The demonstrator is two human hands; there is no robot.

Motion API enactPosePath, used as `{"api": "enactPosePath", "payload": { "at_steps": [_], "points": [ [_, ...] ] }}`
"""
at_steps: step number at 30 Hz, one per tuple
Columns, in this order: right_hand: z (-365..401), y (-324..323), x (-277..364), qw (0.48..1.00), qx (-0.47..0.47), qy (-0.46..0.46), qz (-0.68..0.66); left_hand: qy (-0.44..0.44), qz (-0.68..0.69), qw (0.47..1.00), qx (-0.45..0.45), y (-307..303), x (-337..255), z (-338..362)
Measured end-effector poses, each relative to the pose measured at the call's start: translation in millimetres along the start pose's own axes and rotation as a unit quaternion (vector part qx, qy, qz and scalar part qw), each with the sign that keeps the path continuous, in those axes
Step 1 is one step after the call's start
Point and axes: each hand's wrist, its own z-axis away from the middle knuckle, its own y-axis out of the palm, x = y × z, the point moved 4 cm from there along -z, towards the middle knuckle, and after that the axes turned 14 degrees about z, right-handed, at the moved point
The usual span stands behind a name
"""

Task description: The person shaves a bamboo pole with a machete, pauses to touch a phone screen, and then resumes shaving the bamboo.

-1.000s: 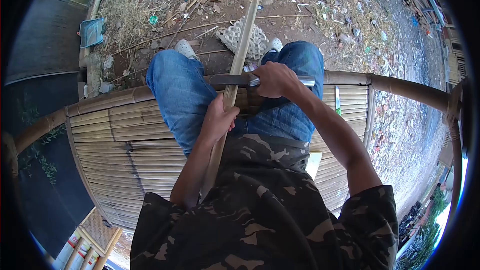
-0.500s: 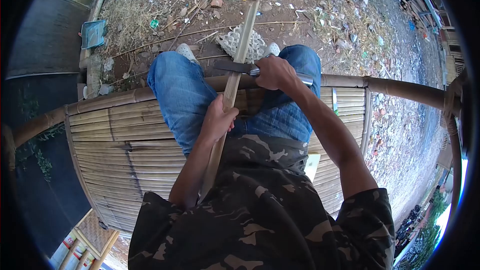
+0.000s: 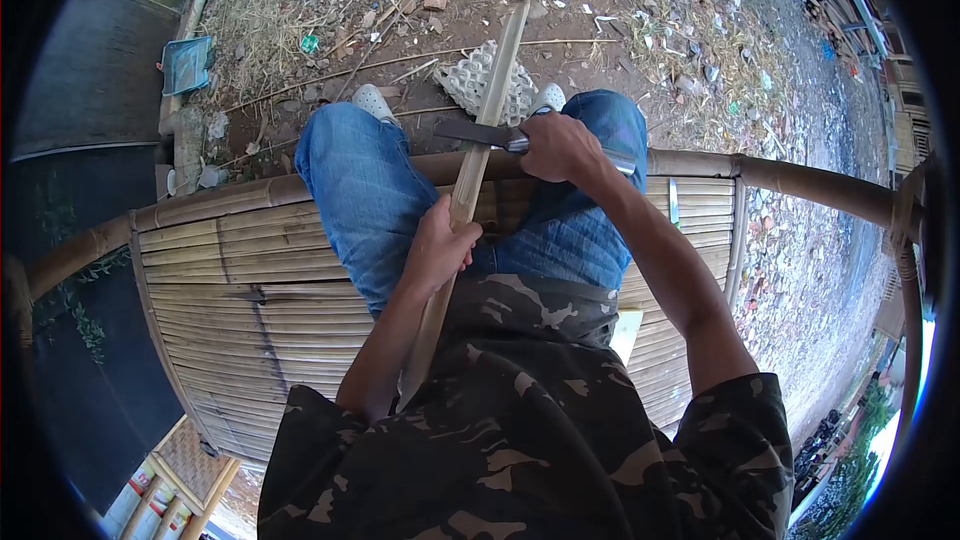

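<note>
A long split bamboo strip (image 3: 504, 60) slants from beside my waist, between my knees, to a tip beyond my feet. My left hand (image 3: 440, 248) is closed around its middle. In my closed right hand (image 3: 563, 147) is a knife by its shiny metal handle. The dark, broad knife blade (image 3: 468, 131) points left and lies across the strip, a little beyond my left hand. Whether its edge bites into the bamboo cannot be seen.
I sit on a slatted bamboo bench (image 3: 240, 290) with a round bamboo front rail (image 3: 800, 180). A second blade-like object (image 3: 674, 202) lies on the slats at right. An egg tray (image 3: 465, 80) rests on the littered ground by my white shoes (image 3: 372, 102). A blue-green basket (image 3: 187, 66) stands at left.
My right hand and the knife have shifted slightly to the right. The far end of the bamboo strip has swung a little rightward too. Both grips look the same.
</note>
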Motion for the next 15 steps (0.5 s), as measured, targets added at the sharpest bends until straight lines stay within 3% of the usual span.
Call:
{"api": "enactPosePath", "payload": {
  "at_steps": [5, 10, 15],
  "points": [
    [-14.7, -10.5, -10.4, 0.999, 0.018, 0.006, 0.036, 0.006, 0.004, 1.0, 0.002, -0.6, -0.9, 1.0],
    [18.6, -8.3, 16.0, 0.996, 0.063, -0.065, 0.018, -0.017, 0.013, 1.0, 0.012, 2.6, -2.7, -1.4],
    [5.7, 0.6, 6.6, 0.997, 0.064, -0.035, 0.012, -0.021, -0.005, 1.0, 0.009, 1.9, 1.4, -2.9]
  ]
}}
